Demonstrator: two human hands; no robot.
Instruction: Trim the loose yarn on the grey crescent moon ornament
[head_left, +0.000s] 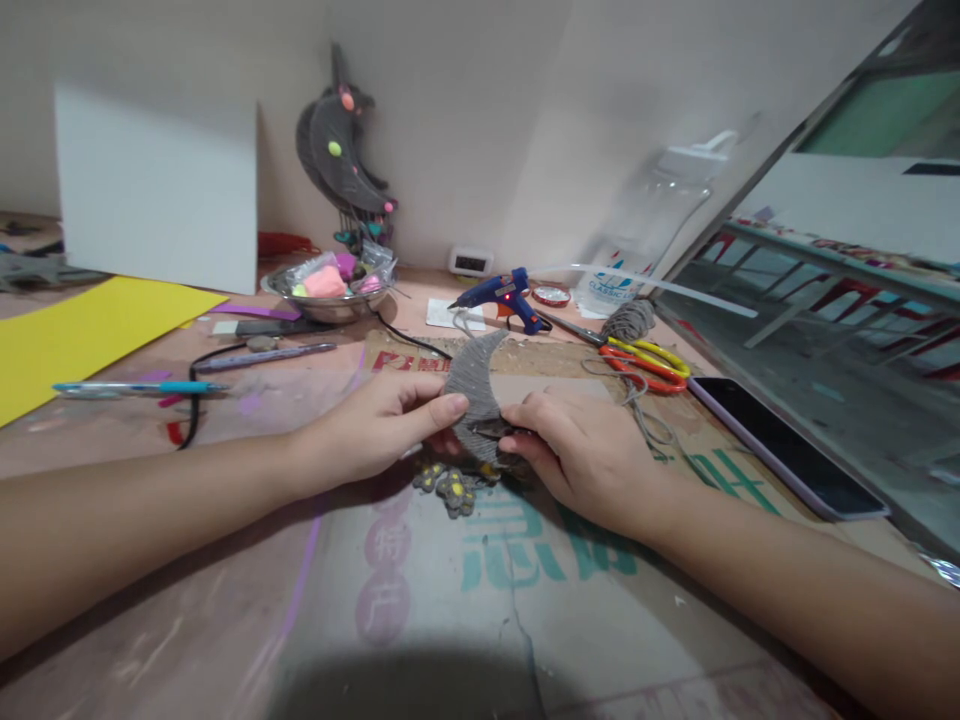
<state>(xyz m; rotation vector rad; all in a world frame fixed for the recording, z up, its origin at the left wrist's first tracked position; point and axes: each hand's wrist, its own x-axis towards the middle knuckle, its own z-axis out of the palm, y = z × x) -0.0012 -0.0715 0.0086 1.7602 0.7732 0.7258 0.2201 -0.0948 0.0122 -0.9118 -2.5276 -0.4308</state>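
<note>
A grey, yarn-wrapped crescent moon (474,372) stands tilted in front of me over the cardboard. My left hand (397,415) grips its left side, thumb across the front face. At the moon's inner edge, my right hand (581,445) is closed in a pinch, touching the moon. A small dark piece (491,429) shows at its fingertips; its kind is unclear. Just below the moon lie small grey flowers with yellow centres (456,490), partly under its lower end.
Behind are a blue glue gun (499,295) with a lit red light, a metal bowl (341,305), scissors (649,365) and grey yarn (628,320). A phone (784,445) lies right, pens (139,389) left. A decorated moon (330,150) hangs on the wall. Cardboard (450,620) covers the table.
</note>
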